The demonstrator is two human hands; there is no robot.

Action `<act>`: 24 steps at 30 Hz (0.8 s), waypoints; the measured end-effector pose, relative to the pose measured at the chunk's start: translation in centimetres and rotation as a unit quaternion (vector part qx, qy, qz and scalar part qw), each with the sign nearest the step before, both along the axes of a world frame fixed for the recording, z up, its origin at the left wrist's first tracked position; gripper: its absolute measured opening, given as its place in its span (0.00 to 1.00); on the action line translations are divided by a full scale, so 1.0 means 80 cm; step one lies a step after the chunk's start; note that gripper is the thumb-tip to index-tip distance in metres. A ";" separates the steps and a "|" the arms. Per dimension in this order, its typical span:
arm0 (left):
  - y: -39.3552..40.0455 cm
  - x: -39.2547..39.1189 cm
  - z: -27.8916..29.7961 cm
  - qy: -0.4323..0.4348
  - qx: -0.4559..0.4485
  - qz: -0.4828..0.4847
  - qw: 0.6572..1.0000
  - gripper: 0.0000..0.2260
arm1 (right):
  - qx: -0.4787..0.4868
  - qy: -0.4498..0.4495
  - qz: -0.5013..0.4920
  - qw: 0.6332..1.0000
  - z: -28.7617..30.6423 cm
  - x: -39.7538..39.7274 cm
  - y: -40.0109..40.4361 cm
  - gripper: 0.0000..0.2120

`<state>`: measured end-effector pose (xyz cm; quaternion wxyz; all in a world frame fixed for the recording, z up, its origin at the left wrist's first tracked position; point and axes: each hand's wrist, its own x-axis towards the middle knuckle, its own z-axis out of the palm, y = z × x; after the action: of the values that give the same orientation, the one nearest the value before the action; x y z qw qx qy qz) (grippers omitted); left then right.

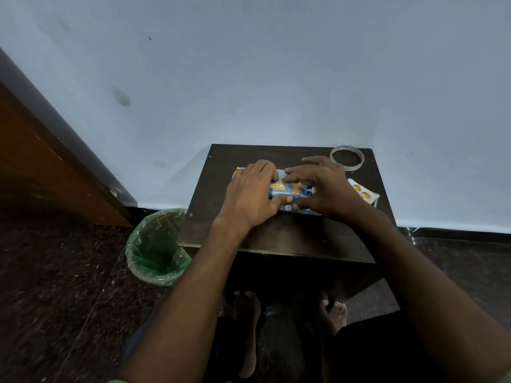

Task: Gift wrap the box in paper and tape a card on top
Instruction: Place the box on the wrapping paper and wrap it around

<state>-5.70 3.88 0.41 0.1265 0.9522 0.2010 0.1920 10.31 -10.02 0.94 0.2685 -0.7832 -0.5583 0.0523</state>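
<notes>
- The box [287,189], already partly covered in blue patterned paper [309,210], lies across the middle of the small dark surface [276,233].
- The left hand [250,193] lies over the box's left end, fingers bent over the top and thumb pressed along the near side, gripping it.
- The right hand [322,186] covers the right end the same way, fingers curled over the far edge, thumb at the front; both thumbs nearly meet.
- A roll of clear tape [347,158] sits at the far right corner of the surface, just beyond the right hand.
- A white card [363,192] with yellow round shapes lies near the right edge, partly hidden by the right wrist.
- A bin [156,247] with a green liner stands on the floor just left of the surface.
</notes>
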 end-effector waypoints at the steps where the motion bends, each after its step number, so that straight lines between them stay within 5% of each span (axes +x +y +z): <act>1: 0.001 0.000 0.000 0.003 -0.001 0.008 1.000 0.21 | 0.013 -0.010 -0.018 1.000 -0.002 0.000 0.000 0.31; 9: 0.007 0.001 -0.001 0.019 0.026 0.038 0.999 0.26 | 0.044 0.147 -0.084 0.985 -0.002 0.009 -0.013 0.25; 13: 0.006 0.000 -0.001 0.032 0.020 0.039 0.998 0.27 | 0.039 0.082 -0.235 0.968 -0.003 0.005 -0.016 0.12; 16: 0.005 0.002 0.001 0.041 0.016 0.037 0.998 0.25 | -0.034 0.047 -0.303 0.951 -0.008 0.008 -0.024 0.17; 21: 0.008 -0.001 0.007 0.050 -0.006 0.031 0.998 0.25 | -0.110 0.026 -0.259 0.959 -0.024 0.017 -0.028 0.05; 24: 0.012 -0.006 0.010 0.060 -0.012 0.030 0.998 0.24 | -0.099 0.018 -0.192 0.976 -0.028 0.015 -0.029 0.07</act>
<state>-6.17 4.87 1.18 0.1196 0.9541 0.2384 0.1360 11.52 -12.32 -1.33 0.2046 -0.8975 -0.3846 0.0688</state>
